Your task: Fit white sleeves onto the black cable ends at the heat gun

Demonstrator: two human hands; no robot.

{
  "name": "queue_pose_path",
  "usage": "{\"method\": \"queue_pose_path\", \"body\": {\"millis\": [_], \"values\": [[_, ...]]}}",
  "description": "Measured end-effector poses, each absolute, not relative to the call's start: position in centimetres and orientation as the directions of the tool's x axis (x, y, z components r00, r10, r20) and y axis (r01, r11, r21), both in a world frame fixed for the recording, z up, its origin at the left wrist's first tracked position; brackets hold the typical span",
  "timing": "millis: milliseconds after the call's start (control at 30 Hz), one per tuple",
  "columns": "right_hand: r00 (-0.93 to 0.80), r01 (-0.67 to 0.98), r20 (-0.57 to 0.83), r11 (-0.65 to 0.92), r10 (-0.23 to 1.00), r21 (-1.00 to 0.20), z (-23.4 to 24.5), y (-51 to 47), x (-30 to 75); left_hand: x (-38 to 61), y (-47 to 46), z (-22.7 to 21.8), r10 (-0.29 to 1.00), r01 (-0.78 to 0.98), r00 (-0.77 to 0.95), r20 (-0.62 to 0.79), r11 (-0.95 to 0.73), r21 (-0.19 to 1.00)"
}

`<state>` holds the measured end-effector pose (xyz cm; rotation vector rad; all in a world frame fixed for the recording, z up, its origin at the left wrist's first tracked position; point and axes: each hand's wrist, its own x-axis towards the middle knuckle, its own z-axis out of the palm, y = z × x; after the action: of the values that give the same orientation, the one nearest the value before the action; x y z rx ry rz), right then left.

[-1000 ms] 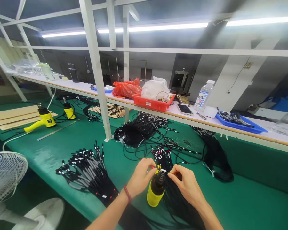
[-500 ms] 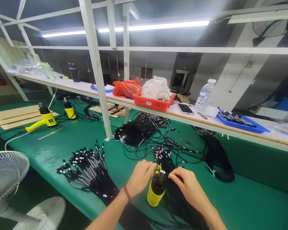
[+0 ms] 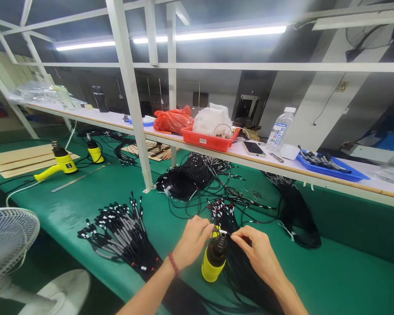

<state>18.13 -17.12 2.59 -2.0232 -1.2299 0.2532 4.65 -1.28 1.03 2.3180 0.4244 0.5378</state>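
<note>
My left hand [image 3: 192, 242] and my right hand [image 3: 256, 253] each pinch one end of a thin black cable [image 3: 223, 233] with a white sleeve on it, stretched just over the nozzle of an upright yellow and black heat gun [image 3: 213, 258] on the green bench. A red string bracelet sits on my left wrist. Under and behind my right hand lies a bundle of black cables with red and white marked tips [image 3: 221, 210].
A fanned bundle of black cables with grey sleeves [image 3: 121, 236] lies to the left. Coiled black cables [image 3: 190, 177] sit behind. Two more yellow heat guns [image 3: 61, 162] stand far left. The shelf holds a red tray [image 3: 210, 140], a water bottle [image 3: 280, 129], a phone and a blue tray [image 3: 331, 168]. A white fan [image 3: 9, 240] is at bottom left.
Both hands stay pinched on the cable over the heat gun nozzle, with only small finger shifts. The view has drifted slightly.
</note>
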Motion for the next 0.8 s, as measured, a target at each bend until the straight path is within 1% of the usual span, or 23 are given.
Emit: {"method": "queue_pose_path", "body": {"millis": [133, 233, 300, 367, 400, 467, 533, 600, 700, 733, 800], "values": [[0.472, 0.709, 0.161, -0.264, 0.867, -0.653, 3.1, -17.0, 17.6, 4.7, -1.3, 1.1, 0.442, 0.2, 0.869, 0.222, -0.725, 0.659], [0.5, 0.717, 0.206, -0.269, 0.841, -0.643, 2.8, -16.9, 18.1, 4.5, -1.2, 1.5, 0.403, 0.137, 0.878, 0.258, -0.729, 0.671], [0.588, 0.701, 0.263, -0.319, 0.765, -0.638, 2.0, -17.0, 19.4, 4.3, -0.5, 1.7, 0.403, 0.106, 0.866, 0.296, -0.727, 0.679], [0.705, 0.654, 0.313, -0.41, 0.637, -0.636, 0.7, -17.5, 21.3, 4.0, 0.7, 1.3, 0.437, 0.185, 0.86, 0.265, -0.749, 0.636], [0.749, 0.627, 0.33, -0.453, 0.575, -0.634, -0.2, -17.8, 22.5, 3.7, 1.5, 0.8, 0.463, 0.258, 0.858, 0.22, -0.762, 0.595], [0.806, 0.58, 0.313, -0.566, 0.503, -0.586, -2.3, -18.8, 24.8, 3.0, 3.3, -1.0, 0.511, 0.406, 0.854, 0.097, -0.771, 0.492], [0.817, 0.57, 0.273, -0.64, 0.508, -0.516, -4.4, -19.9, 26.6, 1.9, 5.0, -3.7, 0.539, 0.498, 0.842, -0.025, -0.758, 0.422], [0.815, 0.566, 0.235, -0.639, 0.53, -0.521, -6.2, -21.0, 27.6, 0.6, 6.0, -6.9, 0.54, 0.56, 0.826, -0.163, -0.748, 0.356], [0.793, 0.555, 0.155, -0.593, 0.589, -0.583, -8.0, -22.1, 27.3, -1.4, 6.3, -11.4, 0.505, 0.599, 0.79, -0.347, -0.757, 0.263], [0.78, 0.555, 0.135, -0.577, 0.611, -0.599, -8.3, -22.3, 27.0, -2.0, 6.2, -12.4, 0.493, 0.6, 0.78, -0.386, -0.763, 0.239], [0.755, 0.565, 0.118, -0.548, 0.646, -0.616, -8.6, -22.5, 26.2, -2.8, 6.0, -13.9, 0.478, 0.592, 0.773, -0.417, -0.78, 0.205]]}}
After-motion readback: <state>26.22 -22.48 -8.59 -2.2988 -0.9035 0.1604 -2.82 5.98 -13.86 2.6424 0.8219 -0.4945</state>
